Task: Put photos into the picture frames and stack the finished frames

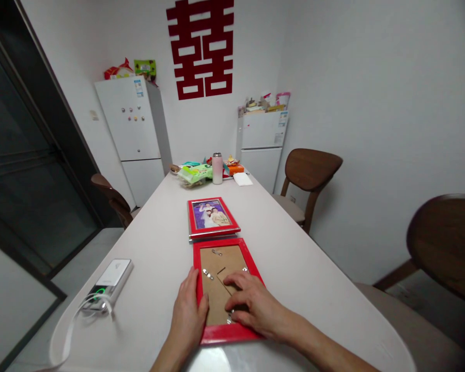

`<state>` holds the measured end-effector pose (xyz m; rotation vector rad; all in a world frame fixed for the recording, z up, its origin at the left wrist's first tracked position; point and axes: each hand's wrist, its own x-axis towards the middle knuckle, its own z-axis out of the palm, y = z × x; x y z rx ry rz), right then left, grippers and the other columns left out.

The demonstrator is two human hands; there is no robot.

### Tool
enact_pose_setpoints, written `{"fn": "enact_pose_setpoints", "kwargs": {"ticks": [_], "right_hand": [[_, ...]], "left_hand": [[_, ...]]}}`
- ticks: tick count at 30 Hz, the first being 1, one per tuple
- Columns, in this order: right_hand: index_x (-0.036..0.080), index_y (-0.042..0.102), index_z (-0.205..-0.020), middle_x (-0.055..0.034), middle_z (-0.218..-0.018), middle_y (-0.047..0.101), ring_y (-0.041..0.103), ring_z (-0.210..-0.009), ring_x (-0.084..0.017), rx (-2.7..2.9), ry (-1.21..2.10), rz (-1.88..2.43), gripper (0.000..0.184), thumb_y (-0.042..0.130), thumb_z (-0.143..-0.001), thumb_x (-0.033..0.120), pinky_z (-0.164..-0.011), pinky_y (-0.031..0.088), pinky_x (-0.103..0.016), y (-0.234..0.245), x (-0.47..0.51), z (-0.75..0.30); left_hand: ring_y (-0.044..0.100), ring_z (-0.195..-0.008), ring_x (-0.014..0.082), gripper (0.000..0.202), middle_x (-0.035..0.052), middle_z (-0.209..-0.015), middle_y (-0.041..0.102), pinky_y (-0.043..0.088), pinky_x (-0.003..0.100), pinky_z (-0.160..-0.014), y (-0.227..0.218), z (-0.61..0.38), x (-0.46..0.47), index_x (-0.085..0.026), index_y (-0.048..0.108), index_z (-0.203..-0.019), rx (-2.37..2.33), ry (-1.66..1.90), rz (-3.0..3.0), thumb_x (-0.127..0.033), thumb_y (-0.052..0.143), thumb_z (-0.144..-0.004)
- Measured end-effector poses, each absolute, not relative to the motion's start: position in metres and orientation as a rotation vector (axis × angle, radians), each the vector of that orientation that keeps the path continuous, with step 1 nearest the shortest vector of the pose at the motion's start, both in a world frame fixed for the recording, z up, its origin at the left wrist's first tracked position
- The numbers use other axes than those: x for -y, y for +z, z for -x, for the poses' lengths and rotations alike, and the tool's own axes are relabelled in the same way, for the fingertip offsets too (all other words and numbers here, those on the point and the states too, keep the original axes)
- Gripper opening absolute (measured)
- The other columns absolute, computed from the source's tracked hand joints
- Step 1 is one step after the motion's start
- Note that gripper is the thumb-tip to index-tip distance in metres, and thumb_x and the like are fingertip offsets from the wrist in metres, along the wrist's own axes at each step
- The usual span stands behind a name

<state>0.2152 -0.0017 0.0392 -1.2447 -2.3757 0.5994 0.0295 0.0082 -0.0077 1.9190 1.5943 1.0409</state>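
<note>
Red frame [216, 297] is lying face-down. Left hand [188, 310] is resting unclenched at its left edge; right hand [253, 305] is curling over it, grip unclear.

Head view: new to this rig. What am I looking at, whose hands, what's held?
There's no robot: a camera on a person's head looks forward and down at their own bare hands. The left hand rests along the left edge of a red frame, backing side up on the table. The right hand is over the backing, fingers by a lower metal clip; whether they grip it is unclear. Beyond lies a framed photo, farther off a pink bottle; at left, a white device with a cable.
</note>
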Motion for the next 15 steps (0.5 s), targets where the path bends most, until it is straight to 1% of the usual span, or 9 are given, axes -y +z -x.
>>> {"fn": "enact_pose_setpoints", "kwargs": {"ticks": [2, 4, 6, 8, 9, 11, 15], "right_hand": [[0.028, 0.067, -0.073, -0.0008, -0.104, 0.052, 0.04, -0.101, -0.018, 2.35, 0.575, 1.263, 0.011, 0.058, -0.067, 0.024, -0.087, 0.029, -0.032, 0.036, 0.0, -0.211], [0.026, 0.065, -0.077, -0.0015, -0.105, 0.051, 0.041, -0.1, -0.017, 2.306, 0.537, 1.291, 0.013, 0.057, -0.068, 0.025, -0.087, 0.03, -0.03, 0.033, -0.003, -0.208], [0.023, 0.062, -0.089, -0.0043, -0.107, 0.05, 0.042, -0.098, -0.018, 2.235, 0.48, 1.38, 0.023, 0.057, -0.067, 0.026, -0.085, 0.031, -0.029, 0.031, -0.005, -0.208], [0.021, 0.057, -0.098, -0.0065, -0.103, 0.05, 0.044, -0.094, -0.019, 2.176, 0.426, 1.502, 0.033, 0.057, -0.066, 0.028, -0.082, 0.034, -0.029, 0.03, -0.007, -0.208], [0.02, 0.056, -0.1, -0.0066, -0.099, 0.051, 0.045, -0.091, -0.019, 2.165, 0.412, 1.55, 0.035, 0.056, -0.066, 0.028, -0.079, 0.035, -0.029, 0.029, -0.009, -0.208], [0.02, 0.055, -0.099, -0.0061, -0.094, 0.052, 0.046, -0.088, -0.018, 2.162, 0.42, 1.603, 0.034, 0.054, -0.066, 0.026, -0.076, 0.036, -0.028, 0.03, -0.012, -0.209], [0.019, 0.056, -0.099, -0.0061, -0.091, 0.053, 0.047, -0.088, -0.019, 2.119, 0.44, 1.628, 0.037, 0.053, -0.063, 0.021, -0.076, 0.036, -0.027, 0.038, -0.016, -0.211]], "left_hand": [[0.039, -0.113, 0.02, 0.049, 0.0116, -0.123, 0.044, 0.03, 0.037, -0.096, -0.007, -0.03, -0.008, -0.012, 0.037, -0.12, -1.598, 1.026, -1.919, -0.018, 0.043, -0.072], [0.04, -0.112, 0.0198, 0.049, 0.0117, -0.122, 0.045, 0.031, 0.037, -0.096, -0.006, -0.03, -0.008, -0.012, 0.037, -0.12, -1.598, 1.022, -1.91, -0.018, 0.043, -0.072], [0.04, -0.112, 0.0196, 0.048, 0.0114, -0.122, 0.045, 0.031, 0.037, -0.096, -0.005, -0.03, -0.007, -0.012, 0.037, -0.12, -1.592, 1.027, -1.904, -0.018, 0.042, -0.072], [0.04, -0.112, 0.0196, 0.048, 0.0114, -0.123, 0.044, 0.031, 0.037, -0.096, -0.004, -0.03, -0.007, -0.012, 0.037, -0.12, -1.592, 1.032, -1.911, -0.018, 0.043, -0.072], [0.04, -0.112, 0.0196, 0.048, 0.0114, -0.123, 0.044, 0.03, 0.037, -0.096, -0.004, -0.03, -0.007, -0.012, 0.037, -0.12, -1.597, 1.034, -1.914, -0.018, 0.043, -0.072], [0.04, -0.112, 0.0197, 0.048, 0.0113, -0.123, 0.044, 0.03, 0.037, -0.096, -0.005, -0.031, -0.007, -0.012, 0.037, -0.12, -1.611, 1.032, -1.909, -0.02, 0.043, -0.072], [0.04, -0.112, 0.0208, 0.049, 0.0124, -0.122, 0.044, 0.029, 0.038, -0.096, -0.003, -0.031, -0.007, -0.011, 0.038, -0.12, -1.605, 0.998, -1.875, -0.027, 0.045, -0.074]]}}
